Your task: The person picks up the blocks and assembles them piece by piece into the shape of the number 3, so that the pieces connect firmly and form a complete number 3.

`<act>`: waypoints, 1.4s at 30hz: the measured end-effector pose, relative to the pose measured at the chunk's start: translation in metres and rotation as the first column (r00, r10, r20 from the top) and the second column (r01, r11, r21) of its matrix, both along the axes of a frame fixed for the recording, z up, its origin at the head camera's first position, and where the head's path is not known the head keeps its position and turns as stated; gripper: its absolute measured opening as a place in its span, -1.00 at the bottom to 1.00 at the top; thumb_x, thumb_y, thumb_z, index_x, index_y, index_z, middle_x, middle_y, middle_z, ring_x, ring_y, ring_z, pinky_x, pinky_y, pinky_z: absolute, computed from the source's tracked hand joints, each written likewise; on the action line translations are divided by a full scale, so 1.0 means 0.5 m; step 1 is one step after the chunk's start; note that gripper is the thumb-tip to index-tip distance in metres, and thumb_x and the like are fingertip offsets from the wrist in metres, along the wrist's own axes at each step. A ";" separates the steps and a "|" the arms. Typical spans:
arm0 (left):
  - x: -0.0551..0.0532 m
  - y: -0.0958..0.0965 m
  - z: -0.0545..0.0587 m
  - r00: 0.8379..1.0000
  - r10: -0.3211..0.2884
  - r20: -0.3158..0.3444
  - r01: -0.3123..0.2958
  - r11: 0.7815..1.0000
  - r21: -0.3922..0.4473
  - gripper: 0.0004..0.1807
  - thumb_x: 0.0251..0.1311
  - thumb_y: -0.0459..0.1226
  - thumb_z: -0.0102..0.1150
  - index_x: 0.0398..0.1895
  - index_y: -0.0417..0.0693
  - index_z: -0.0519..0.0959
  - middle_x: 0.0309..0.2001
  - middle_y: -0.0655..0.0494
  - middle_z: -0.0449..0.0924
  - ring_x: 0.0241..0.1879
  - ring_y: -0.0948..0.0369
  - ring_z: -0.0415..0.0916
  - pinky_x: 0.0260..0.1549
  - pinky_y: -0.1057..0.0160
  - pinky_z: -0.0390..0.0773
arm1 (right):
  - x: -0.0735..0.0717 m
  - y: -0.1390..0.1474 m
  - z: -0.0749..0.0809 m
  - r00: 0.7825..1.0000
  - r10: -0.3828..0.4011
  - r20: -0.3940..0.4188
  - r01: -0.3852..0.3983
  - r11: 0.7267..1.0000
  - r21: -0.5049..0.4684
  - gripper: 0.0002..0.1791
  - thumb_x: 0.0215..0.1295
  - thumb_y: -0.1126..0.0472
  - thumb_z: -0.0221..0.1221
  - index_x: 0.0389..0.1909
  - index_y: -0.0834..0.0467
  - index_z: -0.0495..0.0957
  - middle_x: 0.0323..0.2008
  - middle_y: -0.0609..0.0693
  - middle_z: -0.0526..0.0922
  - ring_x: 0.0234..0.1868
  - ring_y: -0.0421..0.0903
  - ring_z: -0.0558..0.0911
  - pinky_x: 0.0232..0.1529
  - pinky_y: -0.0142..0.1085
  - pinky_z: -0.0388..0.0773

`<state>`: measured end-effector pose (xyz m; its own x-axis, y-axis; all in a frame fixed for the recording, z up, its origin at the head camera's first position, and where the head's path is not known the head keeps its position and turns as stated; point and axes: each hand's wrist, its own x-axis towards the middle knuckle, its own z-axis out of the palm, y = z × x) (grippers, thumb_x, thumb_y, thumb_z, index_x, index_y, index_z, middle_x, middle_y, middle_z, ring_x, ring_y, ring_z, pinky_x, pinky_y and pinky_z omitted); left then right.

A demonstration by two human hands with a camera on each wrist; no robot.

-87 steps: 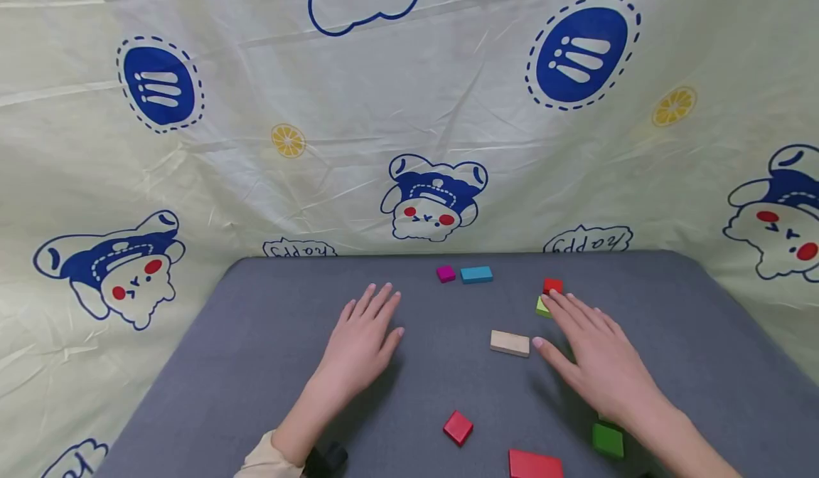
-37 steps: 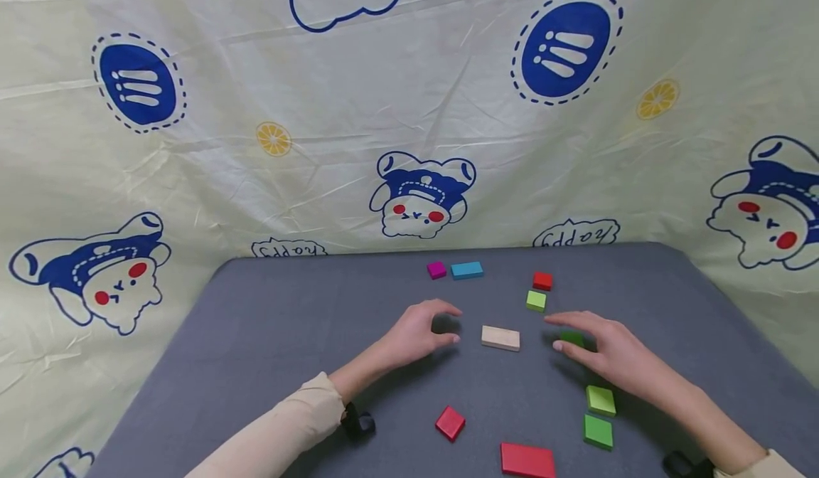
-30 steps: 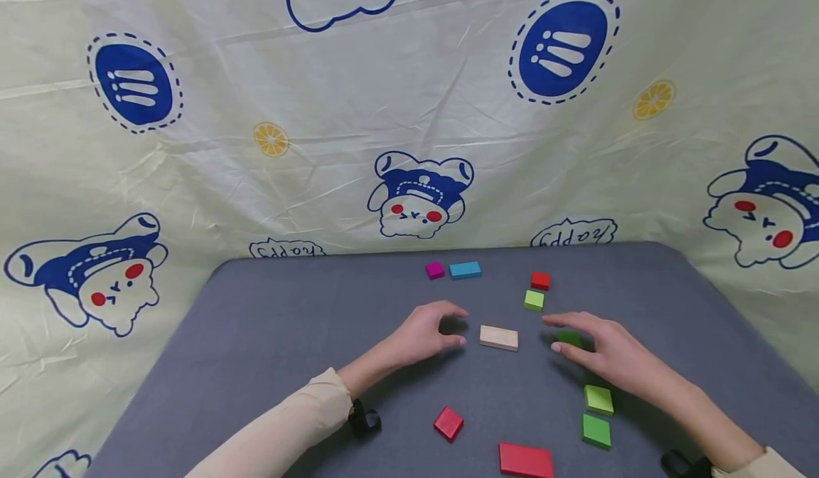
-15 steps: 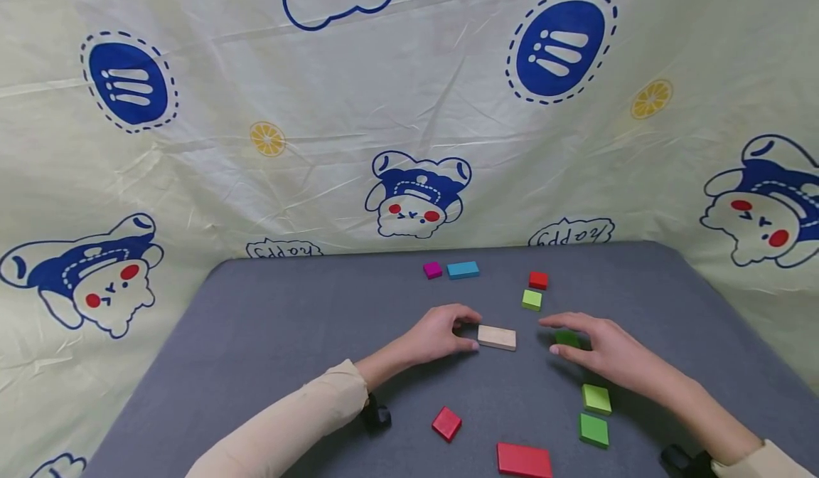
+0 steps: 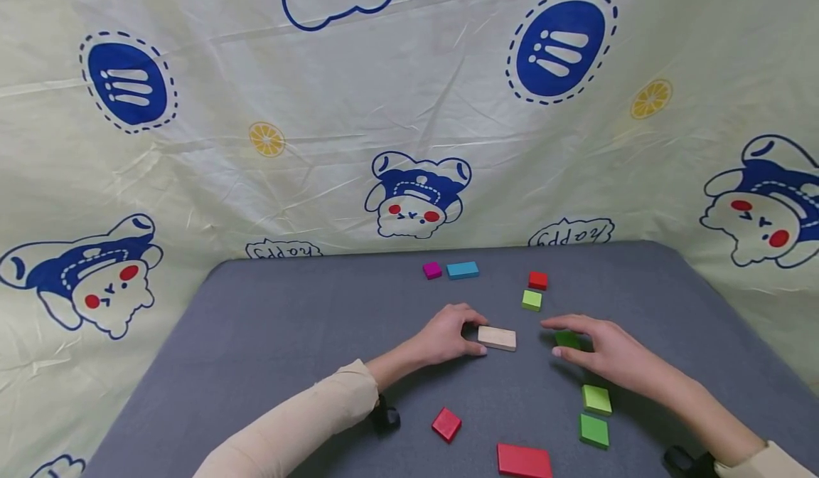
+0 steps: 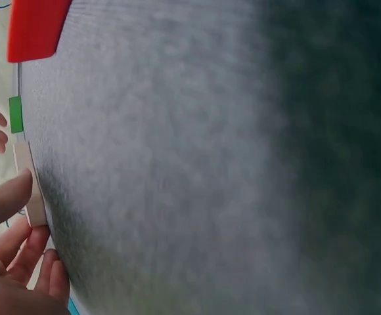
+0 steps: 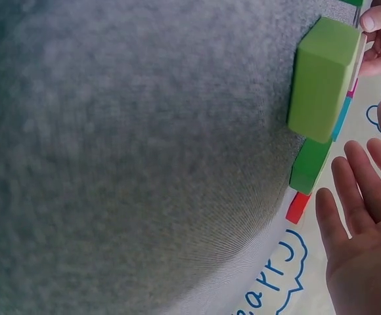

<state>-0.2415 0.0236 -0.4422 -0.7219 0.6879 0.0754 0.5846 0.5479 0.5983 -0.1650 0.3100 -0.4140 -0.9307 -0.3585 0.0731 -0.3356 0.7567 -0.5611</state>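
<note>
A pale wooden block (image 5: 500, 338) lies flat in the middle of the table. My left hand (image 5: 444, 337) has thumb and fingers curled round its left end; the left wrist view shows the thumb across the same wooden block (image 6: 22, 157). To the right, my right hand (image 5: 604, 346) hovers with loosely bent fingers, holding nothing. It partly covers a dark green block (image 5: 566, 339), and in the right wrist view its fingers are spread beyond a light green block (image 7: 322, 79).
Toward the back lie a magenta block (image 5: 432, 270), a blue block (image 5: 463, 270), a red block (image 5: 538, 280) and a lime block (image 5: 532, 300). Nearer are a red square block (image 5: 446, 425), a red rectangular block (image 5: 524, 460), a light green block (image 5: 596, 399) and a green block (image 5: 594, 431). A printed curtain (image 5: 320, 179) hangs behind.
My left hand has gone from flat and spread to curled, moving right to the wooden block's left end. My right hand drew back from the red and lime blocks, then stayed nearly still.
</note>
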 end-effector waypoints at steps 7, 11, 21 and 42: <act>0.004 0.011 -0.007 0.999 0.048 -0.015 -0.048 0.999 0.002 -0.68 0.14 -0.19 0.42 -0.02 0.01 0.69 -0.13 0.25 0.55 -0.14 0.28 0.32 -0.15 0.39 0.33 | -0.003 -0.002 -0.008 1.000 0.001 0.013 -0.001 1.000 -0.027 -0.47 0.27 -0.02 0.31 0.20 0.11 0.54 0.11 -0.01 0.61 0.17 0.17 0.51 0.08 0.16 0.42; 0.005 0.009 -0.007 0.999 0.052 -0.011 -0.052 0.999 0.015 -0.71 0.14 -0.21 0.42 -0.06 -0.01 0.70 -0.16 0.25 0.54 -0.16 0.28 0.33 -0.16 0.39 0.33 | -0.006 -0.006 -0.011 1.000 -0.002 0.010 0.002 1.000 -0.028 -0.48 0.27 -0.02 0.31 0.20 0.09 0.55 0.10 -0.04 0.62 0.18 0.16 0.51 0.08 0.15 0.42; 0.010 -0.004 -0.008 0.998 0.066 0.018 -0.067 0.997 0.048 -0.74 0.14 -0.23 0.41 -0.08 -0.01 0.70 -0.12 0.22 0.56 -0.09 0.26 0.40 -0.03 0.31 0.37 | -0.013 -0.023 -0.007 0.999 0.022 0.024 -0.021 0.999 -0.027 -0.47 0.27 -0.02 0.31 0.21 0.09 0.54 0.11 -0.04 0.62 0.19 0.15 0.50 0.10 0.16 0.40; 0.030 -0.091 0.004 0.988 0.140 0.065 -0.146 0.985 0.094 -0.72 0.16 -0.23 0.39 -0.04 0.01 0.67 -0.09 0.25 0.56 -0.01 0.22 0.45 0.05 0.18 0.42 | -0.023 -0.028 0.000 1.000 0.030 0.007 -0.030 0.999 -0.020 -0.48 0.25 0.04 0.33 0.21 0.10 0.55 0.11 -0.03 0.61 0.18 0.18 0.51 0.10 0.17 0.40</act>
<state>-0.2267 -0.0220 -0.4402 -0.8174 0.5686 0.0927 0.4671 0.5600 0.6843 -0.1765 0.2958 -0.4139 -0.9201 -0.3846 0.0737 -0.3536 0.7349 -0.5788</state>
